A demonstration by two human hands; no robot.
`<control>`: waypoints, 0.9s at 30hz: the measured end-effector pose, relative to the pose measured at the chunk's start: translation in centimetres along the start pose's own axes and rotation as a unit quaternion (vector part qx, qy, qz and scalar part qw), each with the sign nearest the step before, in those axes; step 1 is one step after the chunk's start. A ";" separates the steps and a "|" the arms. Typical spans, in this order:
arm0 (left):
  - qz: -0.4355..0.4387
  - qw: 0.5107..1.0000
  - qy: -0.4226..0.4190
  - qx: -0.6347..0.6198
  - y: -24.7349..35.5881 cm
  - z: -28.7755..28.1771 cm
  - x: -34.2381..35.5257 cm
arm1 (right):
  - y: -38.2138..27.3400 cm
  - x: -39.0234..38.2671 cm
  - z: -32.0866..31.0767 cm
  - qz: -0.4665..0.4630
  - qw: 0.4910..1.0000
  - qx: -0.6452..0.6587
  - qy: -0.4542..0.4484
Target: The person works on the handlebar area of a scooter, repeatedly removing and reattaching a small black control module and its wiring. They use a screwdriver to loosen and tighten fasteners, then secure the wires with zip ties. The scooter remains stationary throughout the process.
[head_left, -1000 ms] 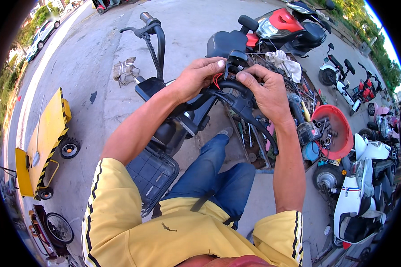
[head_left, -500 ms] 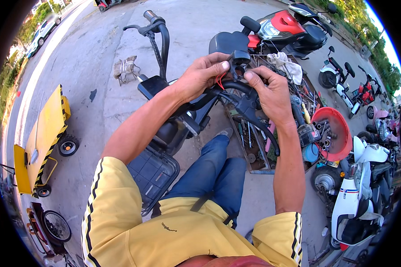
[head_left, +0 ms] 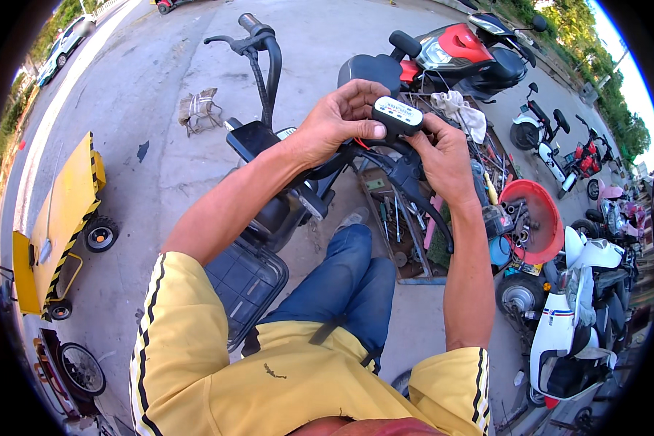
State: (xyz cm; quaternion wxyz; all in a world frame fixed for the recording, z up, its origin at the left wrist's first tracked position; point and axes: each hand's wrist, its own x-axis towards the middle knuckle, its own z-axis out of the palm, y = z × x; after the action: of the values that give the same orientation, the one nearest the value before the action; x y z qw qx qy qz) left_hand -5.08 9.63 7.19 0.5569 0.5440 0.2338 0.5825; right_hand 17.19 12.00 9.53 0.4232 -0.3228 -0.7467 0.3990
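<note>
My left hand (head_left: pixel 336 122) grips a small black switch box (head_left: pixel 398 116) with a white label on its face, thumb and fingers wrapped around its left end. Red wires run from under the box. My right hand (head_left: pixel 445 157) holds the right side of the box and the black handlebar (head_left: pixel 402 173) below it, where a brake lever (head_left: pixel 432 211) curves down. Both hands are over a black electric scooter (head_left: pixel 269 211); its other handlebar grip (head_left: pixel 251 25) points away at the top.
An open tool tray (head_left: pixel 396 240) lies on the concrete under my hands. A red basin (head_left: pixel 541 221) of parts, a red scooter (head_left: pixel 458 51) and white scooters (head_left: pixel 574 320) stand to the right. A yellow wheeled cart (head_left: pixel 54 218) is at left. A rag (head_left: pixel 198 109) lies farther off.
My hands have pulled the switch box up off the handlebar so its labelled face now shows; the view has shifted slightly closer.
</note>
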 end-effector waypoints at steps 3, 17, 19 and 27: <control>-0.001 1.000 -0.007 0.003 0.1 -0.1 -0.2 | -0.1 0.0 0.1 -0.002 1.000 -0.001 -0.005; -0.050 0.999 0.018 0.005 -0.4 -0.4 0.1 | -0.7 0.0 -0.2 0.028 0.999 0.028 -0.026; -0.062 0.998 0.017 0.000 -0.6 -0.6 0.2 | -0.6 0.1 -0.2 0.031 0.998 0.038 -0.030; -0.073 0.997 0.008 -0.013 -0.6 -0.8 0.4 | -0.3 0.4 -0.5 0.024 0.999 -0.009 -0.040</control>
State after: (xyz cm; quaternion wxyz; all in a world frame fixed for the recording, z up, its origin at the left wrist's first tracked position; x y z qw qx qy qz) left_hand -5.45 10.40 6.56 0.6035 0.5131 0.2696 0.5476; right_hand 17.37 12.36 10.11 0.3801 -0.3286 -0.7586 0.4148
